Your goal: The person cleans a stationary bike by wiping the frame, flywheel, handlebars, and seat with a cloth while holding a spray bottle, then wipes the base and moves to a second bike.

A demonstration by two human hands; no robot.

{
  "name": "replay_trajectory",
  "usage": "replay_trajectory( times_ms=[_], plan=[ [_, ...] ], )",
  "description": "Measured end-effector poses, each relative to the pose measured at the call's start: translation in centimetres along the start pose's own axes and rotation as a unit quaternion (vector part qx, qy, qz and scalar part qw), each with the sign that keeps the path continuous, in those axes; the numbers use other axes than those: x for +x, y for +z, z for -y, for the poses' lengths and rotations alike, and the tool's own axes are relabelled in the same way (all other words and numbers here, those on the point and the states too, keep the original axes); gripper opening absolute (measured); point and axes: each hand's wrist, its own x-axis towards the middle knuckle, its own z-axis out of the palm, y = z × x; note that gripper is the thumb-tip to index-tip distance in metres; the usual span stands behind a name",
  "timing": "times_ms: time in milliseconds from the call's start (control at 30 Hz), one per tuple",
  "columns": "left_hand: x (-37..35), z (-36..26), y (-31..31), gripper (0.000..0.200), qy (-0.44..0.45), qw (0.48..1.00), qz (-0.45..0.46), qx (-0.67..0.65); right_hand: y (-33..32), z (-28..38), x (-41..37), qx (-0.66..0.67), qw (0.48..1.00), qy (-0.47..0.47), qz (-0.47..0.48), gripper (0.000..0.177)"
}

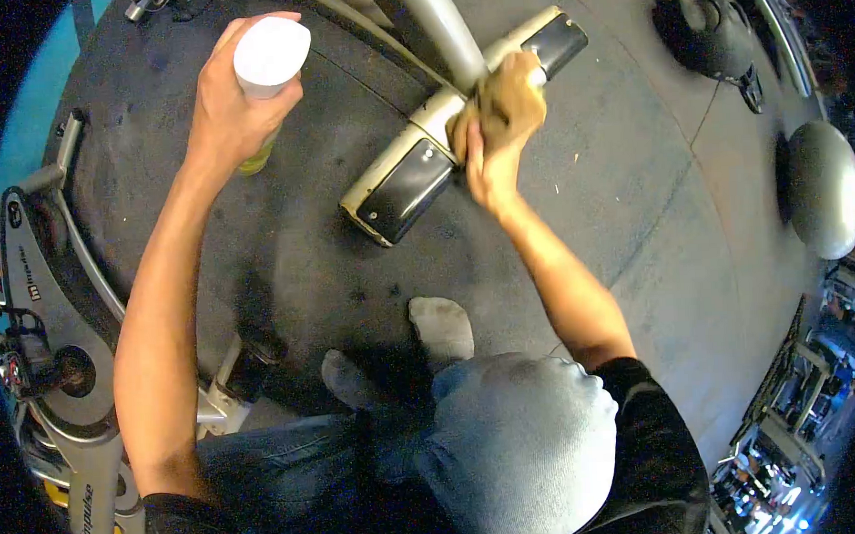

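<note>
My left hand (225,114) is wrapped around a bottle with a broad white top (273,52); a bit of its yellow-green lower part shows below my fingers. I cannot make out its label. My right hand (499,154) presses a yellowish-brown cloth (506,101) against the pale metal foot bar (432,119) of an exercise machine, right by the joint with its upright silver tube (441,28). Black plates (410,191) with bolts cover both ends of the bar. The cloth is slightly blurred and hides part of the joint.
An exercise bike marked Impulse (43,312) stands close on my left. At the right are a black pedal part (708,30) and a rounded grey piece (825,190). My socked feet (440,328) rest on the dark mat floor (637,267).
</note>
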Motion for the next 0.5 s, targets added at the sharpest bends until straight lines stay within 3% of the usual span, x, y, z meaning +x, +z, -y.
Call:
replay_trajectory(
  times_ms=[33,67,100,167,200,300,333,433,467,500],
  plan=[
    [-0.1,0.0,0.0,0.045,-0.001,1.000,-0.003,0.001,-1.6,0.7,-2.2,0.015,0.994,0.060,0.091,0.044],
    [-0.3,0.1,-0.1,0.045,-0.002,1.000,-0.006,0.002,-3.0,1.5,-4.3,0.037,0.992,0.051,0.112,0.043],
    [-0.5,0.3,-0.2,0.046,-0.004,1.000,0.013,0.002,-4.2,1.3,-6.1,0.047,0.986,0.104,0.119,0.042],
    [-0.8,0.7,-0.3,0.046,-0.007,0.999,0.033,0.004,-5.8,1.6,-5.9,0.117,0.905,0.403,0.061,0.061],
    [-0.9,0.9,-0.3,0.046,-0.002,1.000,0.028,-0.002,-6.2,1.8,-4.0,0.247,0.882,0.399,-0.046,0.069],
    [-1.4,1.1,-0.3,0.047,0.012,0.999,0.030,0.010,-7.7,2.7,5.0,0.309,0.917,0.243,-0.073,0.058],
    [-1.4,1.1,-0.3,0.047,0.019,0.999,0.031,0.031,-8.2,3.0,8.3,0.258,0.951,0.169,0.022,0.056],
    [-1.2,0.1,-0.3,0.046,-0.020,0.999,0.026,-0.008,-3.9,-2.7,16.2,0.018,0.973,0.110,0.202,0.053],
    [-1.3,0.2,-0.2,0.046,-0.023,0.999,0.030,-0.012,-2.9,-2.5,16.5,-0.107,0.973,-0.031,0.204,0.049],
    [-1.4,0.5,-0.3,0.045,-0.022,0.999,0.031,-0.006,-2.0,-1.3,16.7,-0.226,0.937,-0.171,0.202,0.045]
  ],
)
